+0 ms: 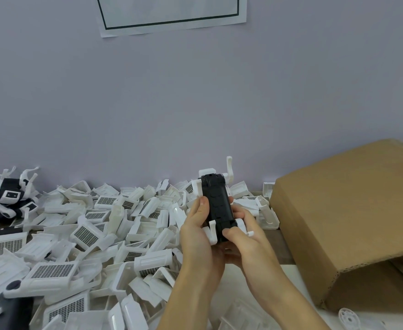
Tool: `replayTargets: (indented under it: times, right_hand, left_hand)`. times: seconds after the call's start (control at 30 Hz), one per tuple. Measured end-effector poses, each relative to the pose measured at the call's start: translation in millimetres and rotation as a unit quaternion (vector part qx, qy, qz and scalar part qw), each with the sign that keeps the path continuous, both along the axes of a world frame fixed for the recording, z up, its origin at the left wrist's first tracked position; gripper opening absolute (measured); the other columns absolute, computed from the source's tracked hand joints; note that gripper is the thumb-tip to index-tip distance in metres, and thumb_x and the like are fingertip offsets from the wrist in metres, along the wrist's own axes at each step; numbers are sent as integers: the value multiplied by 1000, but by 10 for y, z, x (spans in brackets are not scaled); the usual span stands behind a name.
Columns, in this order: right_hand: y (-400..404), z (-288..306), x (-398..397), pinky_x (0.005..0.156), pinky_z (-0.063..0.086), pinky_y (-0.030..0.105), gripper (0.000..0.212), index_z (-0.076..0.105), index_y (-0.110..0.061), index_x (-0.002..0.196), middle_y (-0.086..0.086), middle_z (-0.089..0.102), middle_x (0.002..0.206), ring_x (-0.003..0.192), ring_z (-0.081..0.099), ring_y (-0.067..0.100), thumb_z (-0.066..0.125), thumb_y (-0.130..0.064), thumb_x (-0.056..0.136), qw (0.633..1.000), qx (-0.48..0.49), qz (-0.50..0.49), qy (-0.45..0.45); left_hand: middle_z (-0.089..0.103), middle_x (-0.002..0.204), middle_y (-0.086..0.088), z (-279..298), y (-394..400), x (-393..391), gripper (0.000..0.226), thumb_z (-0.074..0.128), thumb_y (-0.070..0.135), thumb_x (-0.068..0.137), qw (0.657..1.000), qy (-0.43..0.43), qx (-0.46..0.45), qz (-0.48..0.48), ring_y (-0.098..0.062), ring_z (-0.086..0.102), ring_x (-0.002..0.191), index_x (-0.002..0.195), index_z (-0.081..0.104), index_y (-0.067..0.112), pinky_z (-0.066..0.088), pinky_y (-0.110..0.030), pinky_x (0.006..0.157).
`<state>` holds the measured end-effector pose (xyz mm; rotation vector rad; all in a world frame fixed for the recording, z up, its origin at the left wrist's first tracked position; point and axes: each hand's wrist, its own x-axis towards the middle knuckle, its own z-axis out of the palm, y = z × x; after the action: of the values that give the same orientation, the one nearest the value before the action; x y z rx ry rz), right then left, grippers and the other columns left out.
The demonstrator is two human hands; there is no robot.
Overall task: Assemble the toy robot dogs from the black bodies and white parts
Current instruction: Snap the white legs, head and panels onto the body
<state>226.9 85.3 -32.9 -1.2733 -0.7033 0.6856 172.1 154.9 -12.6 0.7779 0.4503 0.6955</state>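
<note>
left hand (199, 231), right hand (242, 236) — fingers curled, gripping

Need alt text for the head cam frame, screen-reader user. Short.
Two bare hands, left hand and right hand, grip a black toy dog body with white legs attached. A heap of loose white parts covers the table on the left; a cardboard box stands to the right.
</note>
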Motion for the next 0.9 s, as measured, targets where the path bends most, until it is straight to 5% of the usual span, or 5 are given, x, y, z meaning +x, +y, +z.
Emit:
replayTargets:
  times: [0.37,0.6,0.7,0.8,0.9]
  right_hand:
    - [-5,-35,16,76,52,33,45,64,-36,110,-3,72,81,73,65,13,51,-20,70,999,35,31,4]
    - [7,-32,25,81,54,36,43,66,-44,104,1,74,89,81,67,17,52,-21,71,999,27,26,0]
    - [14,-15,14,81,56,41,38,66,-43,103,7,75,98,86,68,24,54,-13,82,1000,24,12,3]
    - [21,-3,5,86,57,51,47,66,-44,101,11,75,102,95,68,40,49,0,94,1000,9,-13,14]
    - [27,17,-8,89,57,53,48,66,-44,100,12,76,99,96,70,38,48,0,94,999,1,-27,23]
  left_hand:
    - [73,107,-7,8,-9,-14,49,52,43,92,1000,-1,-4,2,-25,64,83,125,70,11,48,-27,48]
    - [74,106,-8,13,-19,-9,63,60,47,73,1000,-14,-7,7,-24,66,82,123,71,10,49,-27,47]
    - [76,110,-7,-8,-4,-3,61,61,48,71,1000,-11,11,4,-24,70,86,118,73,12,57,-34,59]
    - [75,111,-9,-29,1,14,61,64,46,71,1000,-14,20,10,-27,68,95,120,71,11,52,-59,95]
    - [74,110,-11,-45,3,27,59,64,45,73,999,-23,31,18,-29,67,96,119,70,8,48,-58,98]
